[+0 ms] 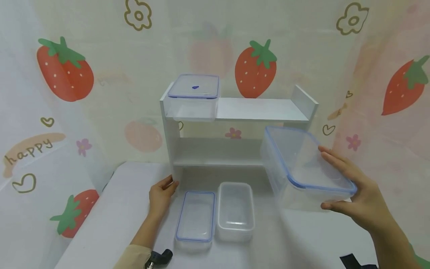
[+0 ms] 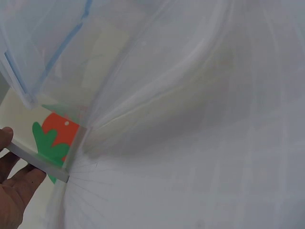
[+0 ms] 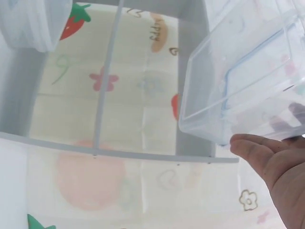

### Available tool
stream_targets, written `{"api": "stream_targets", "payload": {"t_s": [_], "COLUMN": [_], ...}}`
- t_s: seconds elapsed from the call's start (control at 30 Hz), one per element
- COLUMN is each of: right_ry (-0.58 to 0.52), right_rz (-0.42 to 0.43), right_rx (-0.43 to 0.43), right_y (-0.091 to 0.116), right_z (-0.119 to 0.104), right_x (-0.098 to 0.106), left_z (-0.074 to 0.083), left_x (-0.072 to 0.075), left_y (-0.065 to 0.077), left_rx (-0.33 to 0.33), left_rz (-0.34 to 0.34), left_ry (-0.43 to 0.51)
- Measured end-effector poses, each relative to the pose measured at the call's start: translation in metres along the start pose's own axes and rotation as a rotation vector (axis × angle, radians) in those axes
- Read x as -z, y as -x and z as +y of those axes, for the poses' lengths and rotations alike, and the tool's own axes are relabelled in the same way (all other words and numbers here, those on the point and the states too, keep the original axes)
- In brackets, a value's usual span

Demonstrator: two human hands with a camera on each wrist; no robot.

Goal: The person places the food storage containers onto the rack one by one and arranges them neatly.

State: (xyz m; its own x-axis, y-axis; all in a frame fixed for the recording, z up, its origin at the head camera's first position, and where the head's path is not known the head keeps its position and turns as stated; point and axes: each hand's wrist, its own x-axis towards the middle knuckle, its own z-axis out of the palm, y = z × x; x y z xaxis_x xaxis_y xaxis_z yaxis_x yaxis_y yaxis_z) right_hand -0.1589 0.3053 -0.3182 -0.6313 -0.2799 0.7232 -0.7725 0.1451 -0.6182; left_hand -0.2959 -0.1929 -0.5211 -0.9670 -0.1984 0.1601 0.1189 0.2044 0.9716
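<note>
My right hand [image 1: 364,194] grips a large clear food container [image 1: 285,194] with a blue-rimmed lid, thumb low on its side and fingers at the lid's edge. It is tilted and held up in front of the right end of a white two-tier shelf [image 1: 218,151]. In the right wrist view the same container [image 3: 205,95] overlaps the shelf's side. My left hand [image 1: 162,196] is at the shelf's lower left side; the left wrist view shows the thumb and fingers [image 2: 28,183] pinching the edge of a white panel [image 2: 40,164].
Another blue-lidded clear container [image 1: 193,106] stands on the top tier at the left. On the white table [image 1: 134,194], a smaller blue-rimmed container [image 1: 195,216] stands beside a frosted one [image 1: 236,209]. A strawberry-print curtain [image 1: 201,45] hangs behind the shelf.
</note>
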Motion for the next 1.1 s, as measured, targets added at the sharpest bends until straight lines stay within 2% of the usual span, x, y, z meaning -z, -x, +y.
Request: {"api": "stream_targets", "payload": {"t_s": [0.13,0.2,0.4,0.43,0.63,0.87,1.1], "right_ry": [-0.026,-0.014,-0.017,-0.034,-0.036,0.110,0.034], "right_rz": [0.011,0.027,0.045,0.039,0.027,0.016,-0.009], "right_rx": [0.010,-0.031,-0.081,-0.054,-0.065,-0.132,-0.159], "right_y": [-0.012,-0.019,-0.040,-0.043,-0.060,-0.081,-0.099], "right_z": [-0.009,-0.016,-0.031,-0.031,-0.037,-0.041,-0.035], "right_x": [0.003,0.005,0.009,0.010,0.014,0.017,0.020], "left_z": [-0.001,-0.001,-0.002,-0.002,-0.003,-0.001,0.000], "left_x": [0.001,0.001,0.000,0.000,-0.001,0.000,0.001], "left_y": [0.001,0.001,-0.001,-0.001,-0.003,-0.003,-0.003], "left_rx": [0.000,-0.001,-0.003,-0.005,-0.006,0.002,0.005], "left_rz": [-0.008,-0.007,0.008,0.010,0.004,-0.001,0.002], "left_ry": [-0.005,-0.003,-0.002,-0.004,-0.011,-0.012,-0.008]}}
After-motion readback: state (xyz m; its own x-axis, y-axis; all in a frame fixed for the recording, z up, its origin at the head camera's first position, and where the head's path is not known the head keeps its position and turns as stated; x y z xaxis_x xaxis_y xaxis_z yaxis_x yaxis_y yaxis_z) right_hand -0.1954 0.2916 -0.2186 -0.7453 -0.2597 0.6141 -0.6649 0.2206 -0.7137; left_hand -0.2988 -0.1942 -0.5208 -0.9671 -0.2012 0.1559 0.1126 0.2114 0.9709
